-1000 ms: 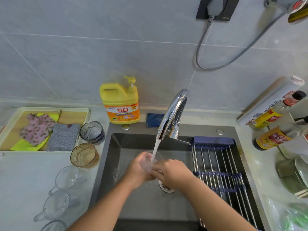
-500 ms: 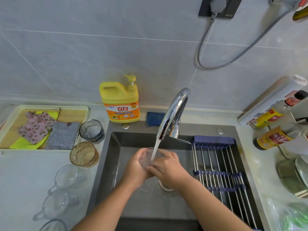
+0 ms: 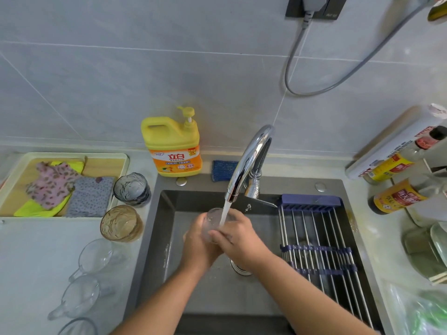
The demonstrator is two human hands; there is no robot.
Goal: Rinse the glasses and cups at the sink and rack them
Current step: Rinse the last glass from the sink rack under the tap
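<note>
Raised a little since a second ago, the clear glass (image 3: 212, 221) now sits closer under the spout of the faucet (image 3: 251, 160), and the water stream (image 3: 225, 211) runs into its mouth. Far left of the hands, a tray (image 3: 121, 160) holds folded cloths (image 3: 72, 189). Nearer them, clear handled cups (image 3: 96, 255) sit on the counter, with an amber tumbler (image 3: 121, 223) and a smoky grey tumbler (image 3: 131, 188) just beside the edge of the sink (image 3: 169, 213). Beyond the hands, by the wall, are a yellow detergent bottle (image 3: 173, 146) and a blue sponge (image 3: 223, 169). The left hand (image 3: 198, 245) wraps the glass from the left, and the right hand (image 3: 238, 240) grips it from the right, so both meet on it over the basin. Just right of the right hand, a roll-up drying rack (image 3: 314, 238) spans the sink. Farther right, sauce bottles (image 3: 396, 197) are on the counter.
</note>
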